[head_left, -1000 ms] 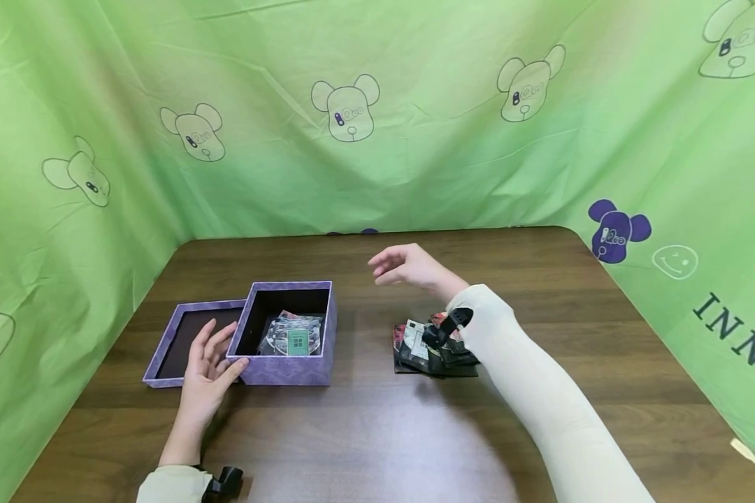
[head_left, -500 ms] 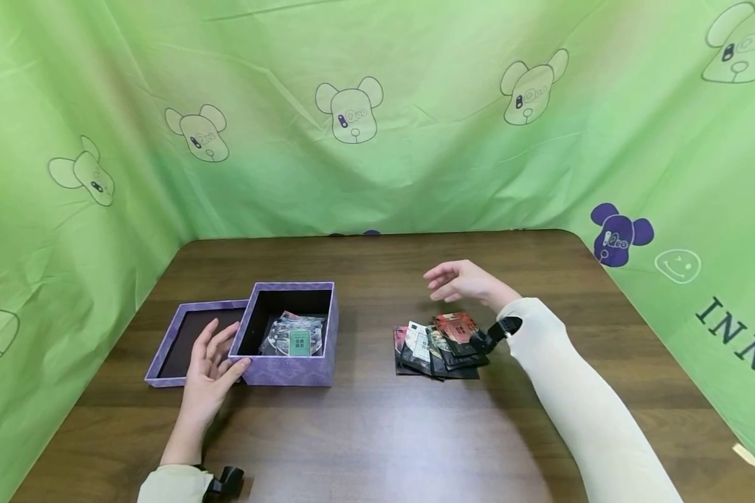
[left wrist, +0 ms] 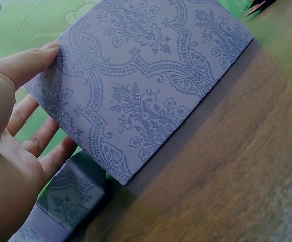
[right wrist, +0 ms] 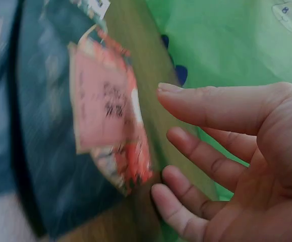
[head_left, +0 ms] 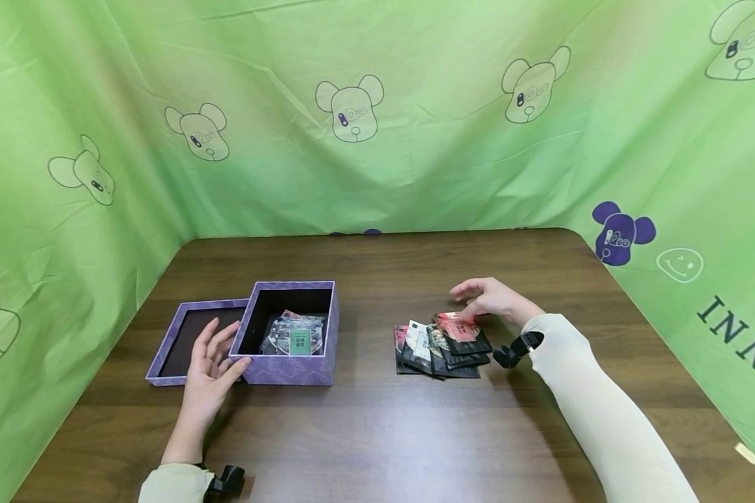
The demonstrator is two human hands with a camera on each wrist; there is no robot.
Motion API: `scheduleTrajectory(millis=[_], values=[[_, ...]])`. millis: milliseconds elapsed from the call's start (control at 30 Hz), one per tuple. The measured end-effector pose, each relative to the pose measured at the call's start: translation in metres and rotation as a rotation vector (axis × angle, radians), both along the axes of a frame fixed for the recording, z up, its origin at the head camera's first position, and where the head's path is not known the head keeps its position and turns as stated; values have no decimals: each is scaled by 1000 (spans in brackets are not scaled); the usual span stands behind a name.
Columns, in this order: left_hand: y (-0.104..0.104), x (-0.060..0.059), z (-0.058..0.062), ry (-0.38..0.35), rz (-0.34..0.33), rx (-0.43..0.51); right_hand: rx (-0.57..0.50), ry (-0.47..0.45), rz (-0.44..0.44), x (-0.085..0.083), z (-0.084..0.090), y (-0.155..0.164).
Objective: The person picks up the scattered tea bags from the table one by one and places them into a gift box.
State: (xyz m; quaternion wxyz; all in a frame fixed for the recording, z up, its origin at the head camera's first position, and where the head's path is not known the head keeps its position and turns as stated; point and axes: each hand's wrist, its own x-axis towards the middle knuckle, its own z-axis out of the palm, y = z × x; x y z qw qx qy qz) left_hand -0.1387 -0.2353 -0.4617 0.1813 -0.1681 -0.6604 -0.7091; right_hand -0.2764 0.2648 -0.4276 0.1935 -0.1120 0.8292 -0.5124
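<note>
With one clear packet already inside the open purple patterned cardboard box (head_left: 287, 334) near the desk's left edge, steadied by the flat left hand (head_left: 209, 370), the relaxed, empty right hand (head_left: 492, 300) hovers over the remaining pile of dark foil sachets (head_left: 440, 346) toward the right.

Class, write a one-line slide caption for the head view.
Left hand steadies the purple box; right hand reaches the packets.
</note>
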Motion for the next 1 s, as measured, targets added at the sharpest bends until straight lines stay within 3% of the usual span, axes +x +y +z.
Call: scheduleTrajectory(millis=[233, 500, 800, 1000], values=[[0, 1, 1, -5, 2, 1, 58, 72, 110, 5, -7, 9], [0, 0, 0, -8, 3, 7, 96, 138, 162, 9, -12, 7], [0, -1, 0, -10, 15, 2, 99, 162, 165, 12, -12, 5], [0, -1, 0, 8, -8, 11, 18, 144, 130, 13, -15, 12]])
